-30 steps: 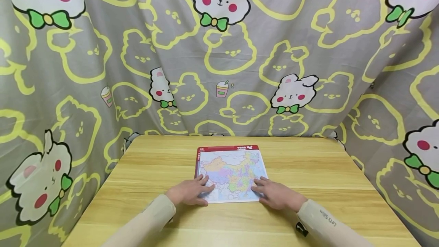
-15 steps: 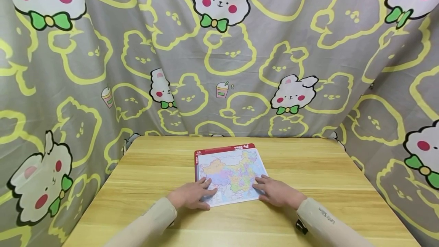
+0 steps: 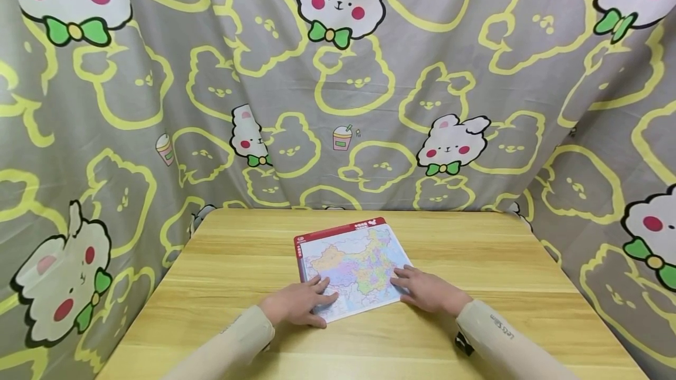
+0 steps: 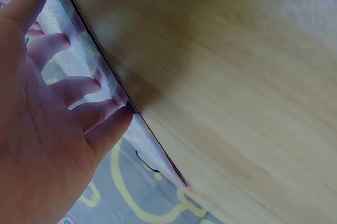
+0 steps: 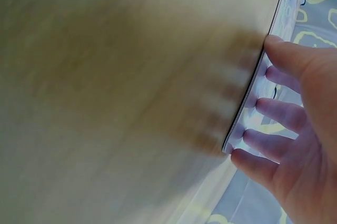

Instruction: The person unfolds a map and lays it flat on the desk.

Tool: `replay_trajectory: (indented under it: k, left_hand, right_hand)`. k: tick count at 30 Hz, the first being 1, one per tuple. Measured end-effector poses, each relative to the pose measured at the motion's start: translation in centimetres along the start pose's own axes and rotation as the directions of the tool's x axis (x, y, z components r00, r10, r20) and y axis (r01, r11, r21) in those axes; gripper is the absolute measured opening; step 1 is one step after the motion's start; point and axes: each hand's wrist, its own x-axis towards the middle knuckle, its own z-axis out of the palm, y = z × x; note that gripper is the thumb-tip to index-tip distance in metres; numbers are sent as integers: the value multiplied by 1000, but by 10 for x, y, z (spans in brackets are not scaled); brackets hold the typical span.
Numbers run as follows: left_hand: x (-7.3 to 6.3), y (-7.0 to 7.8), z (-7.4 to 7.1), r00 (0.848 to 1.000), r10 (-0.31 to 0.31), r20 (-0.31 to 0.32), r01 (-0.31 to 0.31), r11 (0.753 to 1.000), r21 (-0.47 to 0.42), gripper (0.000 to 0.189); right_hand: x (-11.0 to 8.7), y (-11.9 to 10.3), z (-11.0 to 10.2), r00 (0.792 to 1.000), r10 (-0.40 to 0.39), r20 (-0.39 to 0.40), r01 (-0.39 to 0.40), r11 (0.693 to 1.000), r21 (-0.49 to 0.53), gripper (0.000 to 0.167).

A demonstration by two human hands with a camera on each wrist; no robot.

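A thin map board (image 3: 348, 268) with a red border along its top and left lies on the table, turned so its right side sits farther away. Pale blue and pastel regions cover its face. My left hand (image 3: 297, 302) rests spread fingertips on its lower left part, the thumb at the near corner. On the lower right edge, my right hand (image 3: 430, 293) touches the board with its fingertips. The left wrist view shows the fingers (image 4: 83, 89) gently bent onto the glossy face. In the right wrist view the thumb (image 5: 287, 52) meets the board's thin dark edge.
The light wood-grain table (image 3: 507, 263) extends on all sides of the board. A grey curtain (image 3: 364, 186) with yellow outlines and white cartoon rabbits hangs behind the table and along both sides.
The map board has turned counterclockwise, its left side coming nearer and its right side going farther. My left hand has shifted slightly nearer and right; the right hand slightly farther away.
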Motion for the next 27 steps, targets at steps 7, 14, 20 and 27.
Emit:
replay_trajectory:
  k: [7, 14, 20, 27]
  left_hand:
    - [0, 6, -4, 1000, -4, 12, 4, 1000, -8, 68]
    - [1, 10, -2, 1000, 13, 11, -13, 1000, 0, 71]
    - [2, 13, -3, 1000, 25, 13, -26, 1000, 12, 70]
    - [8, 17, -2, 998, 59, 7, -59, 998, 38, 71]
  right_hand:
    - [1, 6, 0, 999, -21, -34, 20, 999, -26, 42]
    - [2, 10, -1, 1000, -10, -24, 9, 1000, -19, 41]
    - [3, 14, -2, 1000, 8, -25, -8, 1000, -9, 39]
    - [4, 19, -3, 999, 14, -48, -14, 1000, -6, 37]
